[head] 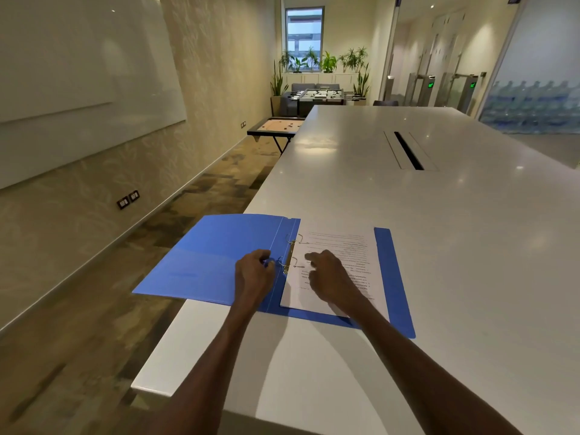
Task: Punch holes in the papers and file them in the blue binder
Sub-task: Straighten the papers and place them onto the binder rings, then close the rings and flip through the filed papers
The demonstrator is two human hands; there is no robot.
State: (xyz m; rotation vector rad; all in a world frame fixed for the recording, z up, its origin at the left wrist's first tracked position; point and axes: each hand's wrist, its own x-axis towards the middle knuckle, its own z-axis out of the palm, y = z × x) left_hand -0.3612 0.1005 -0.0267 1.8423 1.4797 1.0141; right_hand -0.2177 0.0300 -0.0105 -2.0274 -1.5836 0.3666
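While the blue binder (pixel 219 255) lies spread open at the near left corner of the white surface (pixel 408 230), its left cover juts out past the surface's edge over the carpeted floor (pixel 103 309). The right cover lies flat on the surface and carries a stack of printed papers (pixel 342 265), whose left margin sits at the metal ring mechanism (pixel 290 254) along the spine; the text on the top sheet runs upside down from this view. Blue shows beyond the stack on its right and near sides. Whether the rings pass fully through the sheets cannot be told.

The left hand (pixel 253 274) rests on the left cover just beside the rings, its fingers curled in at the nearer ring; the grip looks clenched about that ring, though the exact hold is too small to make out. The right hand (pixel 329 277) lies on the papers with its grip released, the forefinger stretched toward the holes by the rings and pressing the top sheet.

Farther along the surface a dark cable slot (pixel 408 150) is set into the top. Beyond the far end stand a football table (pixel 320 95) and potted plants (pixel 328 62) under a window.
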